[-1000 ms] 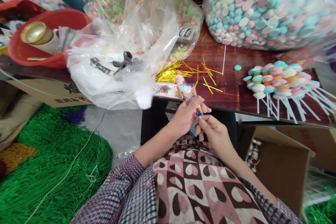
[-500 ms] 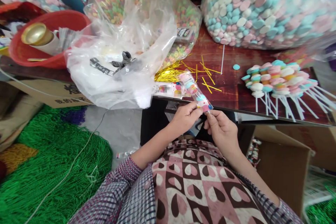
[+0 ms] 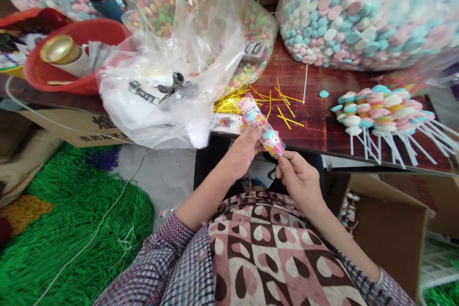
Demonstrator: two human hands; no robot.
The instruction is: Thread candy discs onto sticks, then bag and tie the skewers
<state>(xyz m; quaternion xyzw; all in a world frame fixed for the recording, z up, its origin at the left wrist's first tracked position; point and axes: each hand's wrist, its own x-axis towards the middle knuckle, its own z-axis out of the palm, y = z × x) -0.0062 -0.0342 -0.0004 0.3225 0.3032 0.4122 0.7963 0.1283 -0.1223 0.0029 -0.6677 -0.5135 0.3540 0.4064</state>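
A bagged marshmallow skewer (image 3: 264,130), in a clear printed wrapper, is tilted between my hands over the table's front edge. My left hand (image 3: 244,149) is closed on the wrapper's side, about halfway along. At the lower end, my right hand (image 3: 299,177) pinches the wrapper's mouth where the stick comes out; the fingertips hide most of the stick. Just beyond the bag lie gold twist ties (image 3: 233,100), some in a bundle and several loose. Flat printed wrappers (image 3: 226,123) lie left of the bag, at the table edge.
Unwrapped marshmallow skewers (image 3: 385,110) are piled on the right of the table (image 3: 315,122). Large bags of marshmallows (image 3: 333,28) and ring-shaped candy (image 3: 258,24) stand behind. A red basin (image 3: 39,83) is at left. Below right is an open cardboard box (image 3: 387,234); green cords (image 3: 89,220) cover the floor at left.
My left hand has slid up from the wrapper's lower end to its middle. My right hand stays pinched at the stick end, slightly lower. The view has shifted a little.
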